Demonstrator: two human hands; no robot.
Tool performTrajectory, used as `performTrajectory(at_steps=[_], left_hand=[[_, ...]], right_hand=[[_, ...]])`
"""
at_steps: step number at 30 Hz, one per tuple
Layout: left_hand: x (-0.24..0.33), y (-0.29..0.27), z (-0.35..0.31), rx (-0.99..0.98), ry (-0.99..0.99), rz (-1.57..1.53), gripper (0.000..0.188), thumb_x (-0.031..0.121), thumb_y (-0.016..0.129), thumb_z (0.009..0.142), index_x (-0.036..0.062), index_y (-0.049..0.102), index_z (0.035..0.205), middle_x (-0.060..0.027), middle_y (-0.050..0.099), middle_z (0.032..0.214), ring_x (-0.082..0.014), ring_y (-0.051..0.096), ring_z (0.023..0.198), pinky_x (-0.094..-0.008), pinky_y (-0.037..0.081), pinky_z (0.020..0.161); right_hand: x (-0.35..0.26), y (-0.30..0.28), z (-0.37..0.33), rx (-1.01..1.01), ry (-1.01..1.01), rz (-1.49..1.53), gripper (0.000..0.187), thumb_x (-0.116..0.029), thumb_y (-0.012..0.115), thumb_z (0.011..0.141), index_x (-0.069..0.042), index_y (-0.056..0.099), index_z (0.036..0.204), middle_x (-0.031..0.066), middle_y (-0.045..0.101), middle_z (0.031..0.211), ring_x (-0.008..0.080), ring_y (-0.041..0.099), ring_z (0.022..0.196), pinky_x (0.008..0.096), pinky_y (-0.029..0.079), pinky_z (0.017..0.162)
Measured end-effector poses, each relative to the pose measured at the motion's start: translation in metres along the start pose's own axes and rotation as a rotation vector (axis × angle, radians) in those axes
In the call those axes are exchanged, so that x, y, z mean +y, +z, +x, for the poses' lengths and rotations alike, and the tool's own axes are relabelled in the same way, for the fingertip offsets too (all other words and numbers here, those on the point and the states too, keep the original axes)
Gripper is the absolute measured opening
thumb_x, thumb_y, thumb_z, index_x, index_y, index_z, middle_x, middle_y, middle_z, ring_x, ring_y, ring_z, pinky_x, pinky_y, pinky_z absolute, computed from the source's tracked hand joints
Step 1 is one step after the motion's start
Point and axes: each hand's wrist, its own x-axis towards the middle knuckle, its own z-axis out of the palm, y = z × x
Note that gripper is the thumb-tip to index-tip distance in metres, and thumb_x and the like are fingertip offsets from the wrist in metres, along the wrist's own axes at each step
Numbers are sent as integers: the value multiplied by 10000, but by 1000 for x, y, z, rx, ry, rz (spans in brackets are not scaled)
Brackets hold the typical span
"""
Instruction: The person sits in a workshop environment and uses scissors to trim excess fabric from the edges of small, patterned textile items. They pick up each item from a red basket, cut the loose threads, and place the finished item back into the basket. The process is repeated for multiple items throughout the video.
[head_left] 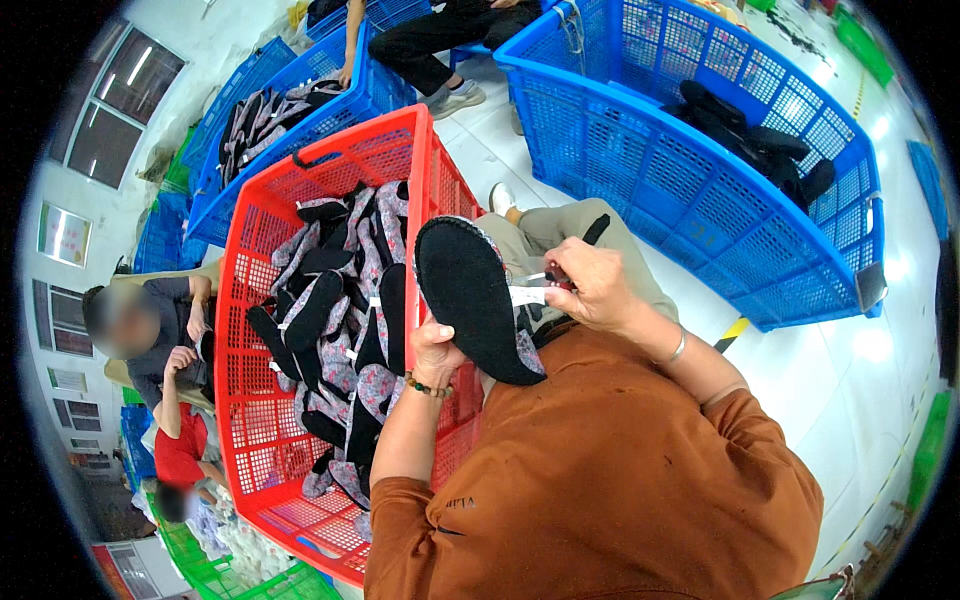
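My left hand (437, 352) grips a slipper (462, 290) by its edge, with the flat black sole turned up toward me and a patterned grey fabric rim showing. A white tag (527, 295) sticks out from the slipper's right side. Beside that tag my right hand (592, 285) is closed, its fingers curled round a small dark tool (560, 278) with a bit of red, mostly hidden by the fingers. A short black strip (597, 229) juts up behind the right hand; whether it belongs to the tool I cannot tell.
At my left stands a red crate (425, 170) heaped with similar slippers (345, 320). A large blue crate (690, 190) holding dark slippers (770, 145) is ahead right. Another blue crate (205, 220) of slippers lies beyond. Co-workers (175, 320) sit on the left and ahead.
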Motion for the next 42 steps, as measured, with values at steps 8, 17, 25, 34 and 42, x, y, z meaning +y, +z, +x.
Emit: performTrajectory(at_steps=[8, 17, 25, 34, 42], left_hand=[[-6, -11, 3, -20, 35, -131, 911, 130, 580, 437, 35, 346, 1313, -133, 454, 1270, -293, 463, 1146, -398, 328, 1022], [-6, -11, 7, -26, 5, -143, 914, 134, 581, 438, 34, 343, 1314, -127, 455, 1268, -289, 473, 1133, -393, 335, 1018], [-6, -12, 6, -10, 45, -184, 897, 123, 579, 449, 47, 351, 1313, -117, 460, 1268, -285, 485, 1122, -389, 362, 999], [-9, -21, 7, -7, 26, -201, 866, 127, 596, 438, 23, 394, 1274, -138, 508, 1195, -299, 525, 1060, -395, 389, 973], [-8, -21, 8, -71, 5, -201, 878, 123, 596, 451, 22, 368, 1293, -140, 481, 1231, -307, 495, 1101, -405, 360, 997]], right_hand=[[5, 14, 6, 42, -95, 65, 412, -429, 556, 817, -16, 550, 814, 69, 492, 626, 188, 511, 493, 283, 398, 438], [1, 19, 18, 57, -72, 66, 426, -436, 535, 830, -10, 550, 810, 78, 492, 632, 197, 514, 507, 287, 396, 451], [12, 13, 19, 102, 34, 113, 393, -386, 586, 809, 4, 550, 840, 89, 480, 636, 213, 507, 519, 298, 382, 456], [17, 34, 8, 45, -79, 162, 400, -423, 568, 811, -24, 555, 824, 79, 483, 628, 209, 511, 516, 295, 395, 457], [10, 37, 18, 5, -41, 114, 295, -329, 588, 806, -38, 544, 788, 107, 510, 662, 274, 530, 562, 336, 415, 491]])
